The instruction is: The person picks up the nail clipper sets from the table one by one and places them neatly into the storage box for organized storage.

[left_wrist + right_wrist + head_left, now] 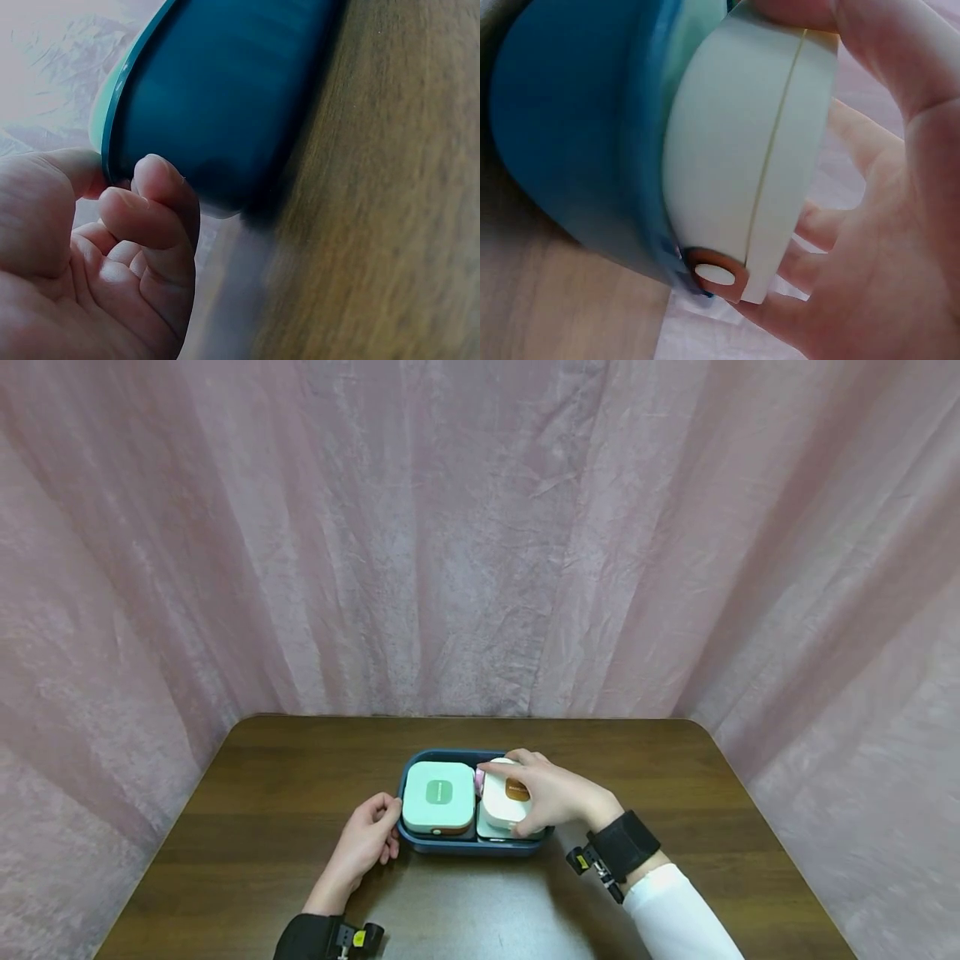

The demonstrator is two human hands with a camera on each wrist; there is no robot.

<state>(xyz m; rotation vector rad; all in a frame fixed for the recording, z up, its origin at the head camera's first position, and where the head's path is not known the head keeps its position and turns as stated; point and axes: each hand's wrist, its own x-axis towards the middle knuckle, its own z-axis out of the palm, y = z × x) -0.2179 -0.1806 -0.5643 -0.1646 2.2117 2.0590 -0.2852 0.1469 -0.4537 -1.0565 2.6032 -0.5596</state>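
A blue plastic bin (480,850) stands on the table, filled with small rounded-square cases. My left hand (366,837) pinches the bin's left rim between thumb and curled fingers; the left wrist view shows the rim (112,135) there. On the right side, my right hand (561,793) grips a white case (497,800) from above, thumb at the near side and fingers at the far side. This case has a brown label on top and a brown latch (716,276). Beneath it lies a pale mint case (491,832), mostly hidden. A mint green case (438,789) fills the bin's left side.
A small lilac thing (479,781) shows between the cases, partly covered. The brown wooden table (300,777) has rounded far corners, and a pink curtain (480,568) hangs behind it. Black camera straps (624,845) circle both wrists.
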